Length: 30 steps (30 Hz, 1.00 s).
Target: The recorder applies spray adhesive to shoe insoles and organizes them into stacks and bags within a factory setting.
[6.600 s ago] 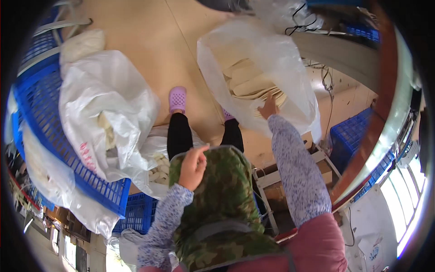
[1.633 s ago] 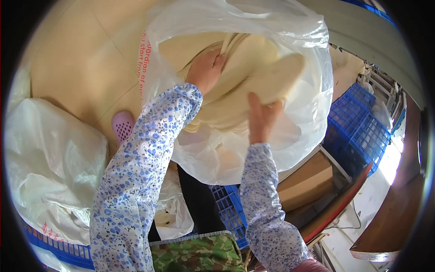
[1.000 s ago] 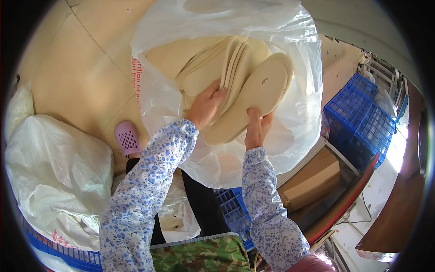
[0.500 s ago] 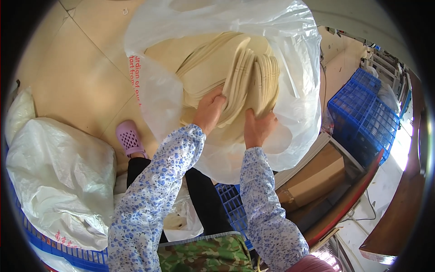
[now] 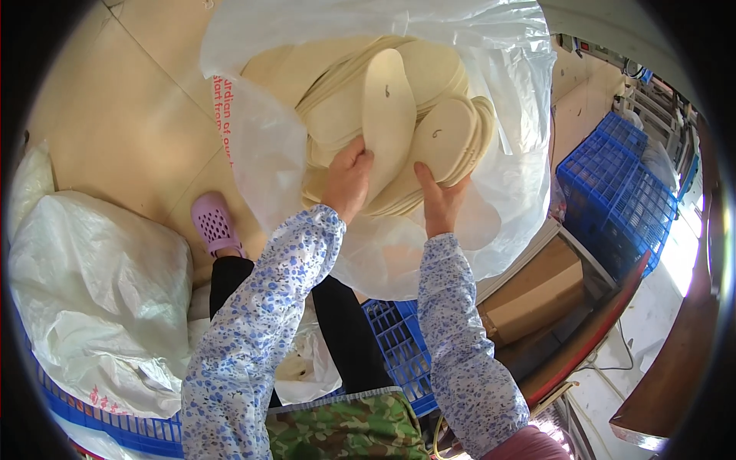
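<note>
Well forward, left hand [image 5: 348, 182] grips an insole [image 5: 388, 107]; right hand [image 5: 443, 201] clasps a fanned stack [image 5: 446, 136].

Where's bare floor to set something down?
Floor is bare left of the plastic bag, beyond the pink clog and white sack. Crowded: inside that bag, around insoles, left hand and right hand; farther right, blue crates and cardboard box.

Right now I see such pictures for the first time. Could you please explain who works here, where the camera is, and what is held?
No machine works here, only a person's bare left hand and right hand. A wide camera on the head looks down, so straight edges bend. The left holds a pale sole-shaped piece; the right grips a stack of similar ones. More pieces lie inside the open white plastic bag. Around it are tiled floor, a purple shoe and blue crates.
</note>
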{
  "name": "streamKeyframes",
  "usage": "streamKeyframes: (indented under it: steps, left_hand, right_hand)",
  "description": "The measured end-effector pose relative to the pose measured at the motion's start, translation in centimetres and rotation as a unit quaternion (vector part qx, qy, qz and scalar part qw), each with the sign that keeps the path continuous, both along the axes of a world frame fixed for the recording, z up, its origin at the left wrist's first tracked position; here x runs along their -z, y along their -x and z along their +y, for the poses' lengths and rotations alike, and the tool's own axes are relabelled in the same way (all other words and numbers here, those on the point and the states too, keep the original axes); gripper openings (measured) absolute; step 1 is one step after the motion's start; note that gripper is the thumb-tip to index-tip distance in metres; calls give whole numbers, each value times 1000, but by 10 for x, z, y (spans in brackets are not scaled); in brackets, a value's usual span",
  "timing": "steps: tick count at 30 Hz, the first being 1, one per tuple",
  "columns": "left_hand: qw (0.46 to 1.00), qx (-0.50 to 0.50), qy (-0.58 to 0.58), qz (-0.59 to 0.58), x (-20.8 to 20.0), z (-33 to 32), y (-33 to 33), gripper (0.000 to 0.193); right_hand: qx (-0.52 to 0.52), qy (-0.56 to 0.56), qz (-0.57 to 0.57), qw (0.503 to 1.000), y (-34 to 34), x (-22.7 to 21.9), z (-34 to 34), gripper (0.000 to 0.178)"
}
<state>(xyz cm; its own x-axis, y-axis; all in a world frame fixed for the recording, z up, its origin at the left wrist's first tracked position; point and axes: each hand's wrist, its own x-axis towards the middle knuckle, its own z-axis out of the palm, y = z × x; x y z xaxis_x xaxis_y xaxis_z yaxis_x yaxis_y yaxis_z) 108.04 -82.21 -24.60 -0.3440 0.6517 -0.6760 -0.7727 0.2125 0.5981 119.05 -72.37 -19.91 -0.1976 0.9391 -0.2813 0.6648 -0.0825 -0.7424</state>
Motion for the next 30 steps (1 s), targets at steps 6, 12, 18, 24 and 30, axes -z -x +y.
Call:
streamKeyframes:
  steps: [6,12,18,24,30]
  left_hand:
    - [1000,-29,-13,2,-5,-14,13,32]
    - [998,44,-36,17,-11,6,-1,30]
    - [986,89,-11,143,8,19,-18,31]
    - [916,283,65,276,-24,25,-18,17]
    - [896,297,107,311,-43,24,-15,17]
  right_hand:
    - [16,16,69,997,-13,6,6,60]
    - [4,-22,38,999,-5,1,11,53]
    - [9,28,12,1000,-5,-6,10,39]
    - [13,41,14,999,-17,-16,13,37]
    - [-27,79,-32,996,-21,-29,23,36]
